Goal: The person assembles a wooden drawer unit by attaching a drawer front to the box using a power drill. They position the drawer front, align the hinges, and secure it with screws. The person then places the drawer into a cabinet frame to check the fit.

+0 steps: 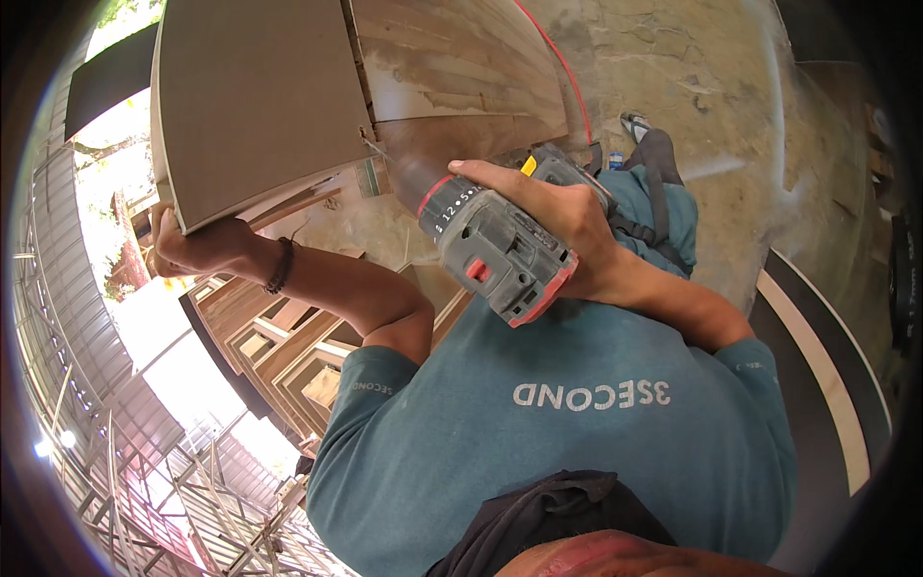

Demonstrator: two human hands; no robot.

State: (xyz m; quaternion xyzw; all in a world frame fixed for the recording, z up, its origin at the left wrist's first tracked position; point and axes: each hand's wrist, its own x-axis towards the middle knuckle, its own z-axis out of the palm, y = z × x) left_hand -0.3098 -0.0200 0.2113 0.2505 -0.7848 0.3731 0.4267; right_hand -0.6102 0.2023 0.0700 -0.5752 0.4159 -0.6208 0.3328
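My right hand [574, 219] is wrapped round a grey and black cordless drill [500, 252] with red accents, its index finger lying along the upper side. The drill's thin bit [377, 146] points at the near right corner of a brown board [260, 106]; whether it touches the wood is hard to tell. At the board's near left corner, my left hand [213, 248] holds the edge, with its fingers bent round it. Beside this board, across a narrow dark gap, lies a paler, stained wooden panel [457, 67].
A red cord [567, 62] runs past the panel's right side over the concrete floor [711, 87]. Wooden frames [279, 332] stand below my left arm. Dark sheets with a pale edge [817, 351] lie at the right. Metal trusses [163, 481] show at lower left.
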